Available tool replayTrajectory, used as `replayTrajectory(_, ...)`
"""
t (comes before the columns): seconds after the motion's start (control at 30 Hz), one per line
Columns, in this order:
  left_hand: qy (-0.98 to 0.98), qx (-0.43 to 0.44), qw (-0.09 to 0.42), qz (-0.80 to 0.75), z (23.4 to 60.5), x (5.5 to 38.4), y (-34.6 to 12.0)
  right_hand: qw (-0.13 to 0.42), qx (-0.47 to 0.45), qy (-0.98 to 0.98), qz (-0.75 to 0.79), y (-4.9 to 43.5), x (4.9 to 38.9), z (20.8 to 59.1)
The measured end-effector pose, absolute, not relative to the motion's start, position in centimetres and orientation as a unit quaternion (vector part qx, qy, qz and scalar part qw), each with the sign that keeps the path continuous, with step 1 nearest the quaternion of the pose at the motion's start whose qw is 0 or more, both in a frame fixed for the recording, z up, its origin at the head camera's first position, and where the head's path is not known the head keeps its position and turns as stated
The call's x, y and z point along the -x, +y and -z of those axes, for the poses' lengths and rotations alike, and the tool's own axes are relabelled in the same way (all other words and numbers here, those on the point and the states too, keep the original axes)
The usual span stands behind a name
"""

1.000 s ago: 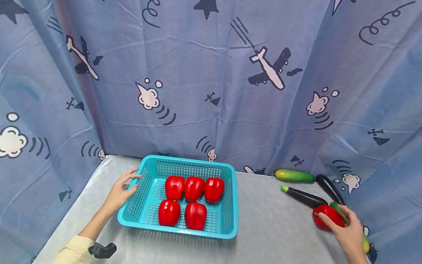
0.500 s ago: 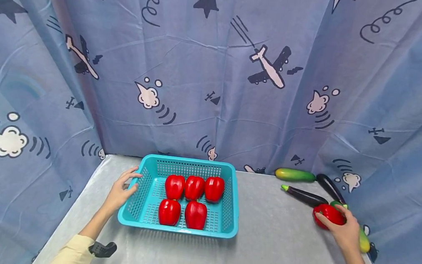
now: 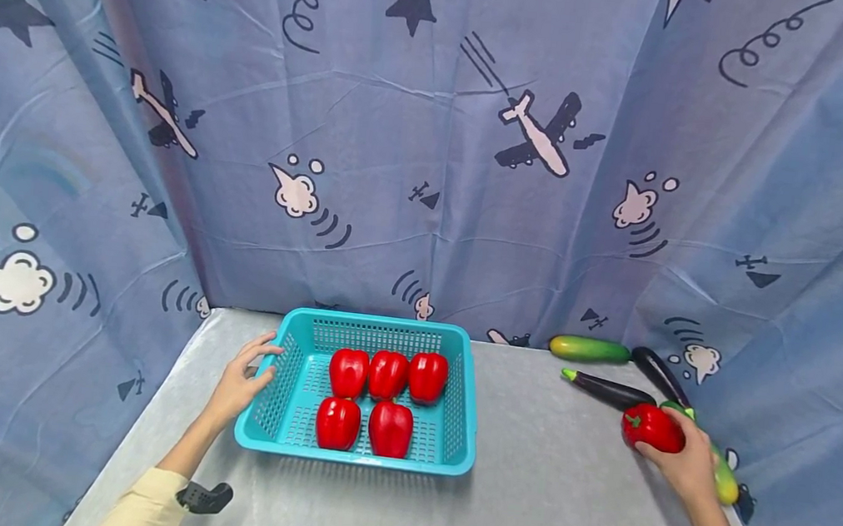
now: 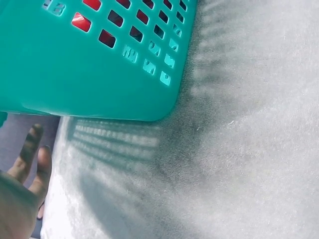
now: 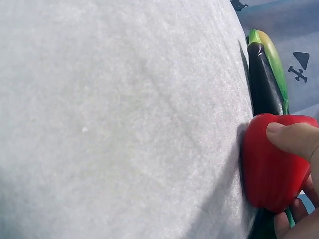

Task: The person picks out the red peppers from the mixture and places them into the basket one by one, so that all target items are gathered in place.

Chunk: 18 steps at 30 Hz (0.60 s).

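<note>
My right hand (image 3: 690,466) grips a red bell pepper (image 3: 651,428) at the right side of the table. In the right wrist view the thumb (image 5: 289,138) presses on that pepper's side, with other fingers curled beneath it. My left hand (image 3: 236,385) is at the left side of a turquoise plastic basket (image 3: 470,434), its fingers spread and relaxed beside the rim. Whether they touch the rim I cannot tell. Inside the basket several red bell peppers (image 3: 391,429) lie in two rows.
Behind the gripped pepper lie a dark eggplant (image 3: 609,391), another eggplant (image 3: 658,374) and a green-yellow cucumber-like vegetable (image 3: 589,349). Another green-yellow vegetable (image 3: 726,480) is partly hidden by the right hand. A blue patterned curtain (image 3: 429,172) borders the grey-white table (image 3: 537,490).
The right hand has turned the red bell pepper, so its green stem now faces up and left. That thumb has shifted lower on it. The left hand and basket stay put.
</note>
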<state>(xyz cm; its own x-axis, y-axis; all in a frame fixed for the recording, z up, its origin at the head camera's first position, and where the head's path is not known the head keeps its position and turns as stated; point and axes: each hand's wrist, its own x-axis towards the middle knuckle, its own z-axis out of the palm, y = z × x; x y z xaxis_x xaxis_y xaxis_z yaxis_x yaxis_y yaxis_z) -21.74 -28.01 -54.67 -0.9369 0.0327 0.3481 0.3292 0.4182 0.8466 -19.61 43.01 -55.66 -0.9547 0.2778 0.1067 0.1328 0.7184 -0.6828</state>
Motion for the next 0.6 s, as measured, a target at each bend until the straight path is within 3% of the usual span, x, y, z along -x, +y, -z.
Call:
replayTrajectory(0.33, -0.829, 0.117, 0.148, 0.526, 54.81, 21.71, -28.07, 0.118, 0.100, -0.915, -0.372, 42.83, 19.67, 55.98)
replayTrajectory(0.6, -0.830, 0.107, 0.141, 0.529, 54.71, 21.77, -28.03, 0.110, 0.146, -0.904, -0.386, 42.73, 19.75, 55.77)
